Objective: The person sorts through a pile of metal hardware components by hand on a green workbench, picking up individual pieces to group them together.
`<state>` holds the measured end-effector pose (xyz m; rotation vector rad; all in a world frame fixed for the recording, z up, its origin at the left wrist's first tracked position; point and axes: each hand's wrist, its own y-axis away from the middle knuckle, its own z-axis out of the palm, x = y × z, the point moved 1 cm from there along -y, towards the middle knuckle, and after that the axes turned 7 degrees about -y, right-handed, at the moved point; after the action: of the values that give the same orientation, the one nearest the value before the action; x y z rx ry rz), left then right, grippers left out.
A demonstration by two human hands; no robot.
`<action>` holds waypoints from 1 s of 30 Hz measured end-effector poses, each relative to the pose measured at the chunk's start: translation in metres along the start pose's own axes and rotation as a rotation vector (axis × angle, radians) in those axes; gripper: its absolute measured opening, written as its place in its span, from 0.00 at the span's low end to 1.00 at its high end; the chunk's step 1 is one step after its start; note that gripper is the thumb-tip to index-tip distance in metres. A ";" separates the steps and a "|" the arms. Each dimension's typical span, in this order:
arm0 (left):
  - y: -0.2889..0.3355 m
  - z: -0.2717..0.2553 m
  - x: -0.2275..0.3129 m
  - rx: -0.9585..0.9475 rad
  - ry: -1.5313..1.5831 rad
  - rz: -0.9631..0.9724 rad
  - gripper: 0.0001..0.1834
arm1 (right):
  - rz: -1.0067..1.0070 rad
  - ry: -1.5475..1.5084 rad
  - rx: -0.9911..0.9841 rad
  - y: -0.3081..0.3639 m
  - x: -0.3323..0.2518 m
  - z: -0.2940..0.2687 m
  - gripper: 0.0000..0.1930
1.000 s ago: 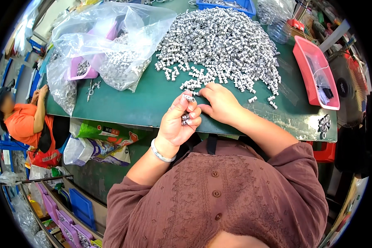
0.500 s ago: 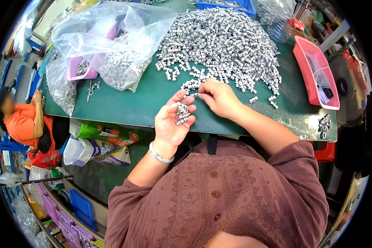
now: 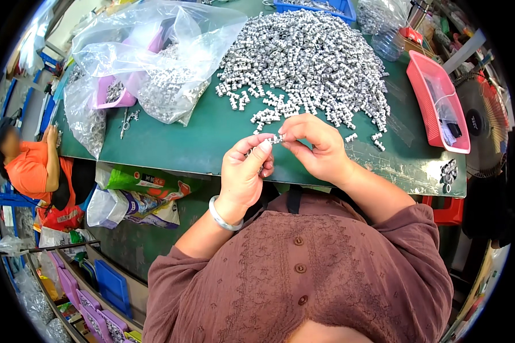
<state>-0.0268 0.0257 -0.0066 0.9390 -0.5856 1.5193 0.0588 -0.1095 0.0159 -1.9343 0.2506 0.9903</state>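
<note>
My left hand (image 3: 245, 171), a pale bangle on its wrist, is closed around several small silvery metal parts that mostly hide behind its fingers. Its thumb and forefinger meet one small silvery ridged metal part (image 3: 276, 139). The far end of that part is pinched between the thumb and fingers of my right hand (image 3: 321, 151). Both hands are above the near edge of the green table (image 3: 194, 146). Just beyond them lies a large heap of similar metal parts (image 3: 306, 63), with loose ones scattered at its front.
Left of the heap, clear plastic bags (image 3: 174, 86) of parts surround a purple scoop (image 3: 111, 94). A pink basket (image 3: 440, 108) stands at the right edge, and a blue tray (image 3: 349, 11) behind the heap. A seated person in orange (image 3: 35, 166) works at far left.
My right hand has come back from the heap's front edge to my left hand, bringing a metal part. My left hand's fingers have closed, and its thumb now meets that part.
</note>
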 end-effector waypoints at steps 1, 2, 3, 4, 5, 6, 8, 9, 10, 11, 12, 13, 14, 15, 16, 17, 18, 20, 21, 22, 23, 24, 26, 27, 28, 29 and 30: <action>0.001 0.000 0.000 -0.001 -0.048 0.045 0.08 | -0.033 0.033 -0.010 0.000 -0.002 0.000 0.11; 0.001 0.000 0.000 -0.001 -0.049 0.045 0.08 | -0.034 0.033 -0.009 0.000 -0.004 0.000 0.11; 0.000 0.000 -0.001 -0.009 -0.059 0.072 0.08 | -0.021 0.007 -0.004 0.000 -0.006 0.001 0.11; 0.001 -0.001 -0.001 -0.016 -0.069 0.098 0.08 | -0.007 -0.019 0.003 0.000 -0.007 0.001 0.12; 0.000 -0.002 -0.002 -0.017 -0.069 0.099 0.08 | -0.008 -0.019 0.003 0.000 -0.007 0.002 0.12; 0.000 -0.002 -0.002 -0.049 -0.045 0.108 0.09 | 0.028 -0.057 0.018 0.001 -0.006 0.002 0.12; 0.000 -0.004 -0.002 -0.080 -0.021 0.118 0.09 | 0.063 -0.095 0.032 0.002 -0.003 0.003 0.13; -0.001 -0.005 -0.002 -0.107 0.007 0.114 0.09 | 0.086 -0.054 0.016 0.002 0.000 0.002 0.12; -0.001 -0.006 -0.003 -0.134 0.035 0.110 0.09 | 0.109 -0.012 0.001 0.002 0.004 0.002 0.12; -0.002 -0.008 -0.003 -0.134 0.035 0.110 0.09 | 0.109 -0.012 0.001 0.002 0.008 0.002 0.12; -0.002 -0.009 -0.003 -0.161 0.076 0.088 0.10 | 0.141 0.041 -0.017 0.003 0.013 0.003 0.11; -0.002 -0.010 -0.004 -0.188 0.117 0.066 0.10 | 0.174 0.093 -0.036 0.003 0.018 0.004 0.11; -0.003 -0.012 -0.003 -0.187 0.118 0.066 0.10 | 0.174 0.093 -0.036 0.003 0.022 0.005 0.11; -0.005 -0.012 -0.003 -0.213 0.183 0.028 0.09 | 0.204 0.156 -0.106 0.002 0.026 0.007 0.11; -0.006 -0.014 -0.003 -0.237 0.249 -0.009 0.09 | 0.234 0.218 -0.176 0.002 0.030 0.009 0.11; -0.007 -0.016 -0.002 -0.236 0.249 -0.009 0.09 | 0.261 0.239 -0.218 0.002 0.033 0.012 0.11; -0.008 -0.017 -0.002 -0.252 0.331 -0.076 0.08 | 0.260 0.238 -0.219 0.003 0.036 0.014 0.11; -0.010 -0.021 -0.002 -0.263 0.414 -0.140 0.07 | 0.231 0.408 -0.323 0.001 0.038 0.020 0.12; -0.010 -0.022 -0.002 -0.282 0.469 -0.164 0.07 | 0.257 0.449 -0.340 0.000 0.039 0.023 0.13; -0.010 -0.024 -0.003 -0.301 0.525 -0.189 0.06 | 0.256 0.447 -0.342 0.000 0.040 0.026 0.13; -0.010 -0.026 -0.003 -0.299 0.525 -0.187 0.06 | 0.239 0.491 -0.325 -0.001 0.041 0.029 0.13; -0.010 -0.028 -0.004 -0.302 0.539 -0.191 0.06 | 0.222 0.535 -0.308 -0.002 0.042 0.031 0.12; -0.010 -0.030 -0.003 -0.304 0.553 -0.197 0.06 | 0.231 0.545 -0.326 -0.004 0.044 0.032 0.11; -0.010 -0.030 -0.003 -0.300 0.568 -0.202 0.06 | 0.240 0.557 -0.342 -0.005 0.045 0.032 0.10; -0.010 -0.031 -0.003 -0.297 0.583 -0.207 0.07 | 0.240 0.557 -0.343 -0.005 0.048 0.032 0.10; -0.010 -0.032 -0.003 -0.297 0.584 -0.206 0.07 | 0.220 0.548 -0.328 -0.004 0.050 0.032 0.09; -0.010 -0.034 -0.003 -0.300 0.590 -0.207 0.07 | 0.200 0.538 -0.313 -0.003 0.051 0.031 0.08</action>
<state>-0.0248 0.0529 -0.0291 0.2823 -0.2641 1.3832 0.0772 -0.0717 -0.0273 -2.4831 0.6354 0.6376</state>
